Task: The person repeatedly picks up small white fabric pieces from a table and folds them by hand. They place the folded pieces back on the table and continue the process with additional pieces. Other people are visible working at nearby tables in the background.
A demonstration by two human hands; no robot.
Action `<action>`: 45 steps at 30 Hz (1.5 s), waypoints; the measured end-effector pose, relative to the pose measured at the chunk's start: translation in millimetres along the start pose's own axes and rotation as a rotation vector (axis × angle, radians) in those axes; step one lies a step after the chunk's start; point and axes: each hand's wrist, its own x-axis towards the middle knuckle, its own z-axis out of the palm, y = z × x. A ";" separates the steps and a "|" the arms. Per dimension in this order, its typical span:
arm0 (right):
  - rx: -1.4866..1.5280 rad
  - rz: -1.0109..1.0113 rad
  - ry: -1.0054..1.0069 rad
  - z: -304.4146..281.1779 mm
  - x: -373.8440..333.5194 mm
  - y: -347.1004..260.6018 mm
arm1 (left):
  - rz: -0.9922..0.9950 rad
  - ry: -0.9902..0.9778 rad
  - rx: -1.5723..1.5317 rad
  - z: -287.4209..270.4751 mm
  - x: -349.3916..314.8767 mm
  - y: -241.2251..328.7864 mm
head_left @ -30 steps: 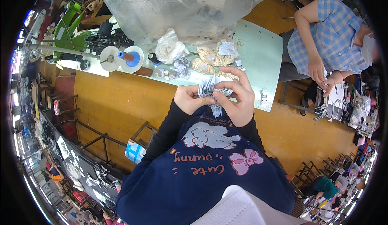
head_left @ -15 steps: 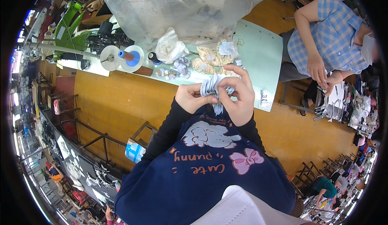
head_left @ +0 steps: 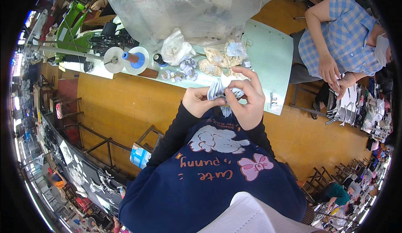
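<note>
In front of my chest I hold a fanned bundle of small white labels, with loose ends hanging below it. The labels look like thin printed strips; their exact material is unclear. My left hand grips the bundle from the left, thumb lying along its lower edge. On the other side, my right hand pinches some labels between thumb and index finger, its other fingers raised. One pale label stands up at the top between the two hands.
Beyond my hands, a pale green table carries beige bundles, small white-and-blue rolls, a crumpled white bag, a thread spool and a large clear plastic sheet. A co-worker in a checked shirt sits at right.
The pale label at the top of the bundle has turned and now shows a broader white face. My hands have barely shifted.
</note>
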 end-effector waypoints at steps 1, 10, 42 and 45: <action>0.018 0.018 0.015 1.0 -0.2 0.9 | -0.002 -0.001 0.015 -0.3 -0.1 -0.3; -0.022 -0.035 -0.017 1.8 -0.6 2.8 | -0.069 0.005 -0.068 -2.9 -1.0 -4.7; -0.064 -0.116 -0.014 5.1 4.5 11.6 | -0.022 -0.004 0.053 -6.2 5.1 -1.8; -0.095 -0.143 -0.024 3.7 6.1 11.2 | -0.024 -0.003 0.005 -6.5 5.2 -1.9</action>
